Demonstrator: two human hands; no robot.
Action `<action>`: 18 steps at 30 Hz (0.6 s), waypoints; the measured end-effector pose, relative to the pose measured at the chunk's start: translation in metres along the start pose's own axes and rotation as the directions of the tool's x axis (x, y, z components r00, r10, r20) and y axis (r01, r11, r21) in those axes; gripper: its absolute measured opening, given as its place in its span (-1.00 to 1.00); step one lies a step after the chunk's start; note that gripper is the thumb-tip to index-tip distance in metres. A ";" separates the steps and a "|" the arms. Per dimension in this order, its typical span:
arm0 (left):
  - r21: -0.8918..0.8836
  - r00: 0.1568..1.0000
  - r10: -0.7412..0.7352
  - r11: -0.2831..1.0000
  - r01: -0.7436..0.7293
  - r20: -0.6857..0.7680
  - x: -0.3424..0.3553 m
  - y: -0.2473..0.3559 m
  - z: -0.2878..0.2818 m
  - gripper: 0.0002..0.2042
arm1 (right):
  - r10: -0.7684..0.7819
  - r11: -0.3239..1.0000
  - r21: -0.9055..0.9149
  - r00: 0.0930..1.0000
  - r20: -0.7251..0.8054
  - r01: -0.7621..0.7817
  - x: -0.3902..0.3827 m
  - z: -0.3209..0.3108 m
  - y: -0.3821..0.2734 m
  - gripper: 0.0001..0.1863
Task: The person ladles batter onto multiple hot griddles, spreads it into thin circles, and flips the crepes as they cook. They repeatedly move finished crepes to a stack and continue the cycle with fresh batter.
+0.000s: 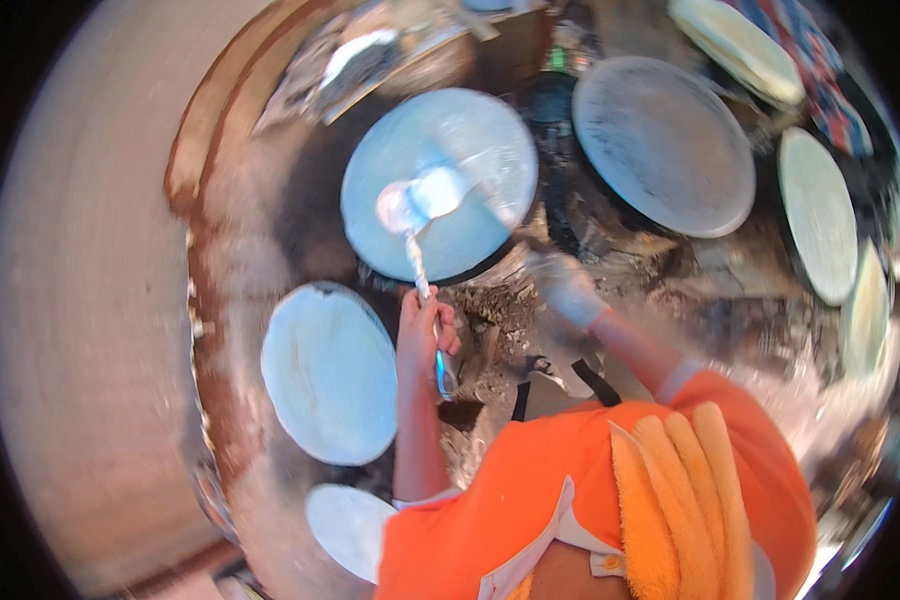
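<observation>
My left hand (427,322) is closed round the handle of a long ladle (417,258). The ladle's round bowl rests over a pale round griddle (490,125) in front of me. Beside the bowl lies a bright white patch (440,191) that looks like wet batter. My right hand (567,288) is smeared by motion, low and to the right of that griddle. It looks greyish white, as if gloved or wrapped, and its fingers cannot be made out.
A darker round griddle (665,145) stands at the far right. Pale round plates or griddles lie at the left (330,375) and lower left (350,525). More pale discs (817,215) lean along the right side. A curved earthen ledge (195,170) runs along the left.
</observation>
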State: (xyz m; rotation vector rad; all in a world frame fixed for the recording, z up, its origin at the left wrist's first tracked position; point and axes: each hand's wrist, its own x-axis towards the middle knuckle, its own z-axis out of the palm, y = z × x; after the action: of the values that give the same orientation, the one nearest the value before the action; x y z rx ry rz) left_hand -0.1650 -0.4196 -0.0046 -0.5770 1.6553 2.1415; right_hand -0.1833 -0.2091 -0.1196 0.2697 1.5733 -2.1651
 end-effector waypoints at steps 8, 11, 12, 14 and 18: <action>-0.894 0.861 0.241 0.085 0.441 0.447 -0.038 0.058 0.006 -0.66 | -0.040 0.995 -0.083 0.990 0.135 0.052 0.031 -0.012 -0.058 -0.58; -0.843 0.816 0.308 0.405 0.353 0.489 -0.052 0.084 0.046 -0.65 | -0.620 0.433 -0.785 0.779 0.098 0.443 0.098 -0.063 0.038 -0.58; -0.838 0.824 0.308 0.441 0.320 0.476 -0.058 0.094 0.049 -0.64 | -0.538 0.481 -0.788 0.839 0.080 0.383 0.082 -0.041 0.038 -0.59; -0.819 0.816 0.325 0.502 0.280 0.478 -0.061 0.106 0.058 -0.64 | -0.294 0.585 -0.783 0.955 0.037 0.211 0.030 -0.001 0.011 -0.61; -0.685 0.759 0.293 0.680 0.262 0.581 -0.039 0.119 0.077 -0.64 | -0.155 0.603 -0.797 0.984 -0.084 0.028 -0.017 0.000 -0.018 -0.59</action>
State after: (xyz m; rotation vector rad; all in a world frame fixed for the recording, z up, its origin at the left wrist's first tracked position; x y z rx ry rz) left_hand -0.2012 -0.3755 0.1311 0.0561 0.3544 2.5639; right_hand -0.1765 -0.2006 -0.0972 0.0446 2.5031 -1.2913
